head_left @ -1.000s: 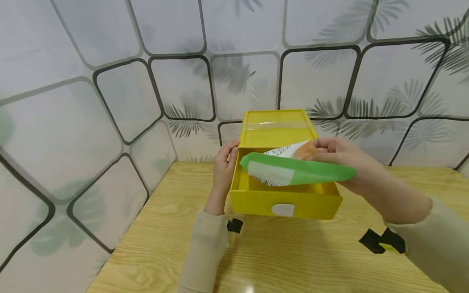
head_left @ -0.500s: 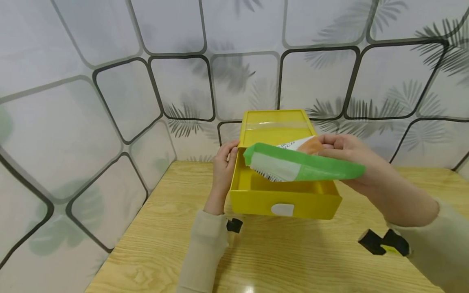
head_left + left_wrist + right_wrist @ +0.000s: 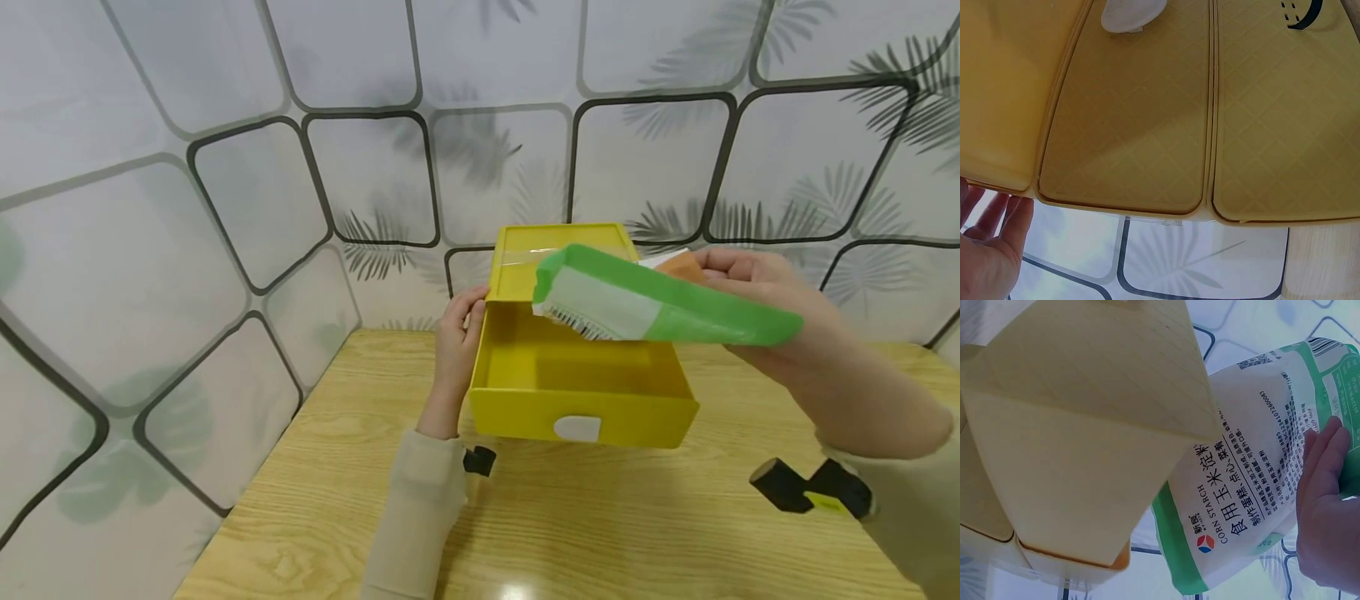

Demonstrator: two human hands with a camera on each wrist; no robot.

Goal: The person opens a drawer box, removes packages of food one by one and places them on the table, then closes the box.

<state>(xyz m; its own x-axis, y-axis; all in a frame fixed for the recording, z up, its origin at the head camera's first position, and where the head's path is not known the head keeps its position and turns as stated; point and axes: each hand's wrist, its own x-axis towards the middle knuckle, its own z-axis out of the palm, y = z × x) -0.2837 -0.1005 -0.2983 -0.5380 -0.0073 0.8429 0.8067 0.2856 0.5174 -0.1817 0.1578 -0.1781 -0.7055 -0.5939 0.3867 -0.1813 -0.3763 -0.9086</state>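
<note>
A yellow box point(image 3: 510, 415) stands on the table with its lid point(image 3: 555, 235) swung back. At its back left corner, my left hand point(image 3: 459, 337) holds the side and edge; in the left wrist view that hand point(image 3: 991, 250) meets the box's edge. My right hand point(image 3: 776, 308) grips a green and white bag of corn starch point(image 3: 667, 304) in the air, above the back right of the box. Its printed label shows in the right wrist view, where the bag point(image 3: 1241, 469) hangs beside the box point(image 3: 1066, 469). The box's visible interior holds nothing.
The wood-grain table point(image 3: 300, 500) extends around the box. A patterned wall covering point(image 3: 495, 167) rises behind and to the left. A white latch tab point(image 3: 577, 428) sits on the box front. Black straps point(image 3: 813, 485) are at both wrists.
My right hand has lifted the corn starch bag up and to the right, from over the box opening toward the back right. The left hand and box have stayed in place.
</note>
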